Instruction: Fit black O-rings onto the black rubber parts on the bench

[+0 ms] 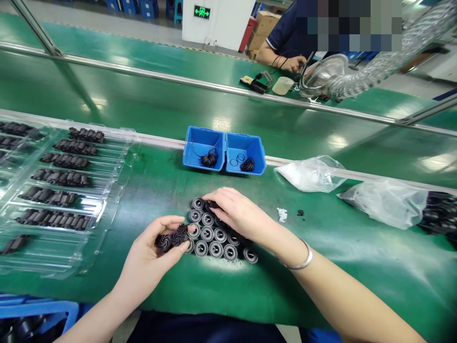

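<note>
Several round grey-black cups (215, 250) stand packed in rows on the green bench, each with a pale slot or pin at its centre. My left hand (157, 243) is closed around several small black impellers (178, 235) with curved vanes, at the left edge of the rows. Over the far rows, my right hand (232, 209) has its fingertips closed on a dark round part (213, 204), mostly covered by the fingers. That part is at the top of a cup; I cannot tell whether it touches it. The right forearm hides some cups.
Two blue bins (204, 147) holding black rings stand behind the cups. Clear trays (107, 190) with rows of black parts lie left. White bits (282, 214), black bits (300, 212) and plastic bags (310, 174) lie right. A co-worker's hand (294, 64) shows beyond the rail.
</note>
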